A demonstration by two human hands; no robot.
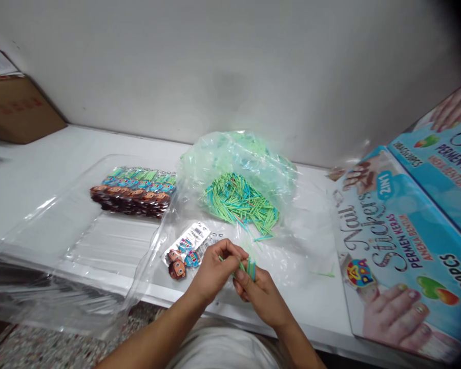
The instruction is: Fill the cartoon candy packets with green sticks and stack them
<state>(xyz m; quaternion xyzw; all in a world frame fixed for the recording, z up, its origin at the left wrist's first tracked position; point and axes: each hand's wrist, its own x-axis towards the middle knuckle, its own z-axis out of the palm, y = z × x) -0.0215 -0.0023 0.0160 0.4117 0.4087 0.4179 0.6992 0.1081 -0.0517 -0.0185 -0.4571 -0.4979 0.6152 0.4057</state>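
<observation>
My left hand (pixel 214 269) and my right hand (pixel 262 293) meet near the front edge of the white table (pixel 42 169). The right hand grips a small bundle of green and blue sticks (pixel 249 266). The left hand pinches one thin green stick at that bundle. Just left of my hands lies a small packet of cartoon-figure keychains (pixel 185 251) on clear plastic. Behind my hands an open clear bag (pixel 246 169) holds a pile of green and blue sticks (pixel 240 201).
A row of packed cartoon keychains (pixel 136 190) lies on a large clear plastic sheet (pixel 61 241) at the left. Blue "Nail Stickers" boxes (pixel 403 246) lean at the right. A brown carton (pixel 15 110) stands at the back left. One loose green stick (pixel 322 274) lies on the table.
</observation>
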